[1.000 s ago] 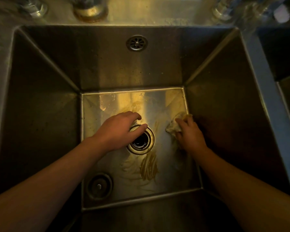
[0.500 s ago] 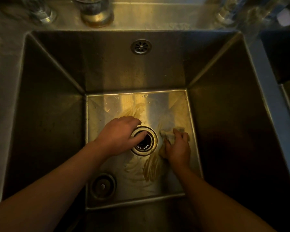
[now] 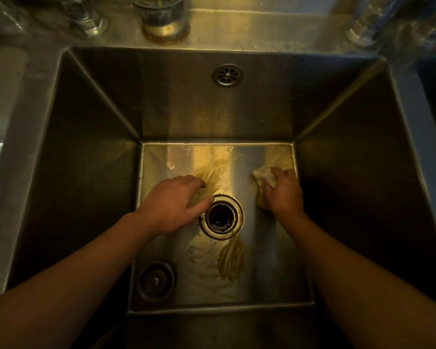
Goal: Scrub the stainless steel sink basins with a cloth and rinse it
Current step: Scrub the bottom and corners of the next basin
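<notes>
Stopper (image 3: 156, 280): lay on the sink floor under the left forearm, out of its hole, likely so water could run off.
Smears (image 3: 230, 263): brownish streaks between the two forearms, nearer the person than either hand. More showed beyond the left fingertips, so by my reading the floor was only partly scrubbed.
Drain (image 3: 222, 217): open, just right of the left hand.
Left hand (image 3: 171, 205): empty, fingers nearly straight and flat on the floor, thumb at the drain rim. It probably served as a brace for the lean into the deep basin.
Right hand (image 3: 283, 195): fingers curled over the cloth, pressing it down.
Cloth (image 3: 263, 178): bunched, pale, poking out past the right fingers, near the far right corner of the floor.
Sink (image 3: 363, 172): the steep right wall rose just beside the right hand.
Overflow (image 3: 227, 75): on the back wall, well beyond both hands.
Tap base (image 3: 165, 18): on the ledge behind, with no water visible, so rinsing had not begun.
</notes>
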